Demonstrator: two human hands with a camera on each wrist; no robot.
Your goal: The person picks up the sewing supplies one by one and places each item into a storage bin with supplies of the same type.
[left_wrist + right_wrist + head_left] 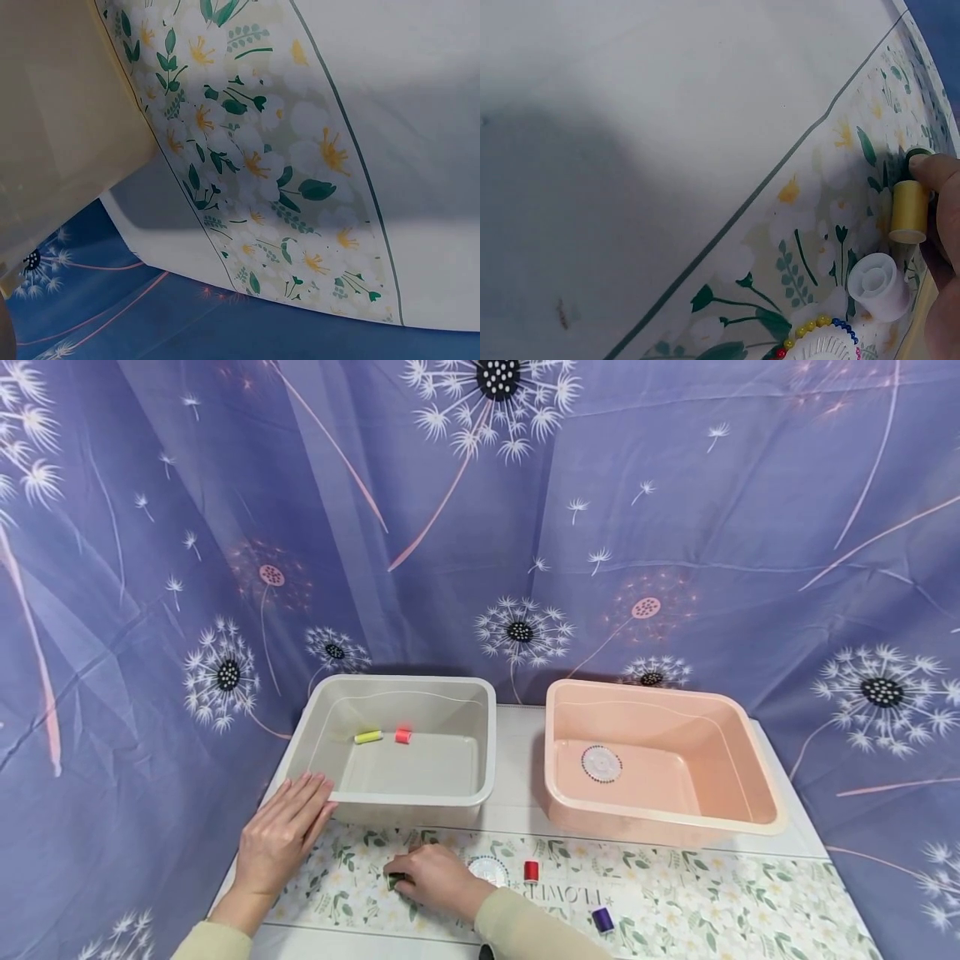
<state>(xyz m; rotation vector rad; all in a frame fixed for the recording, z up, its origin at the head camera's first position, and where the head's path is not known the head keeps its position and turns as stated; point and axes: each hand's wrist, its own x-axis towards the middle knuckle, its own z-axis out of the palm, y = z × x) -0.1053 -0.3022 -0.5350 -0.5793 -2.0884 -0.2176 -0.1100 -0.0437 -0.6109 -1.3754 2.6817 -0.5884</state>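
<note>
My left hand (281,835) lies with straight fingers on the near left corner of the grey bin (412,799). Low over the flowered cloth strip, my right hand (438,877) pinches a dark green thread spool (917,153) between thumb and fingers. Right beside the thumb in the right wrist view stands a yellow thread spool (909,212), then a white spool (880,289) and a wheel of bead-headed pins (821,343). Part of that pin wheel (489,868) shows behind my right wrist in the head view, near a red spool (531,871).
Inside the grey bin are a yellow spool (368,737) and a pinkish-red spool (402,737). To its right stands a pink bin (660,822) with another pin wheel (602,764) in it. A purple spool (602,920) lies front right. A dandelion-print curtain (420,610) hangs behind.
</note>
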